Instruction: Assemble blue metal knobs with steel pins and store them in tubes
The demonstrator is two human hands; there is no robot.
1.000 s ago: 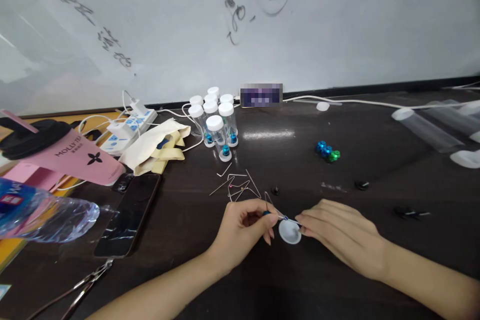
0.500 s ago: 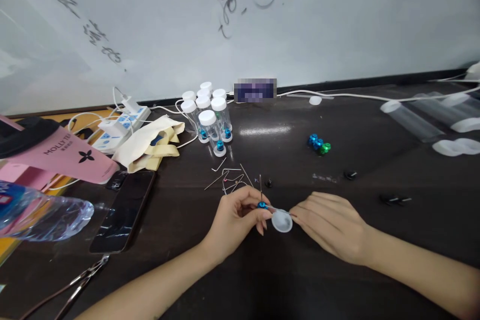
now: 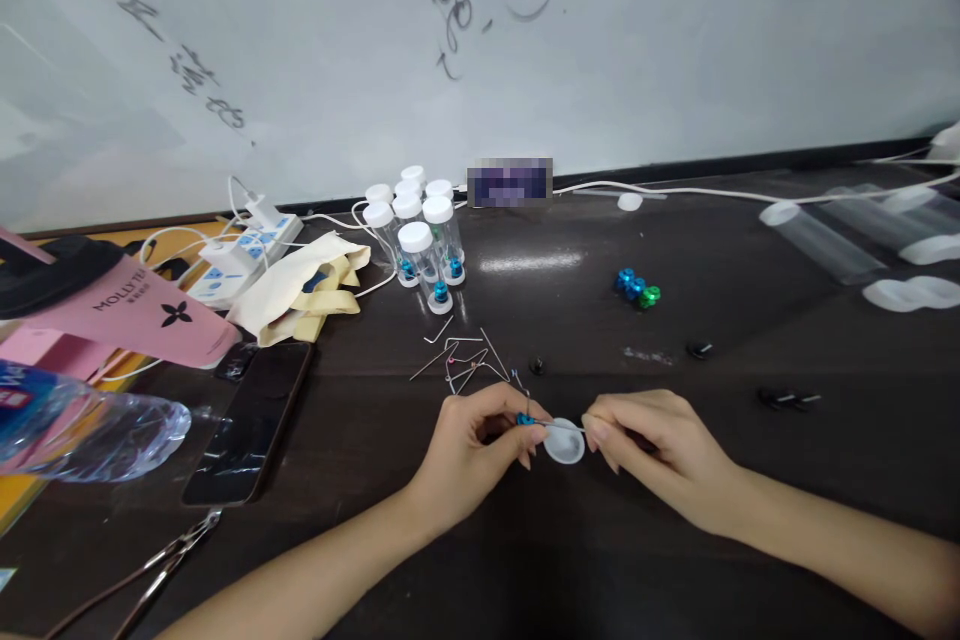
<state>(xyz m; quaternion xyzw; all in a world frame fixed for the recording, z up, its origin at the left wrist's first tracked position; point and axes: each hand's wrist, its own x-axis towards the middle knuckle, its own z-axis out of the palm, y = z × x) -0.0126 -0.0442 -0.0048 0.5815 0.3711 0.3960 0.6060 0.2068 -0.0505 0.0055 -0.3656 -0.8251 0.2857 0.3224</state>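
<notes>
My left hand pinches a small shiny blue metal piece between thumb and fingers. From that piece a thin metal rod runs right, above a round translucent white cap. The rod's far end is at the fingertips of my right hand, which are closed on it. Another thin bent wire-like part rises from the blue piece. Beyond my left hand lie several thin bent metal rods, L-shaped among them, and a small black part.
Capped clear tubes stand at the back. Blue and green metal pieces and black parts lie right. Clear tubes lie far right. On the left are a phone, pliers, bottle, pink cup and power strip.
My right hand has turned, so its thumb and curled fingers now show around the rod's end. The upright wire at the blue piece has shifted its tilt. My left hand keeps its pinch.
</notes>
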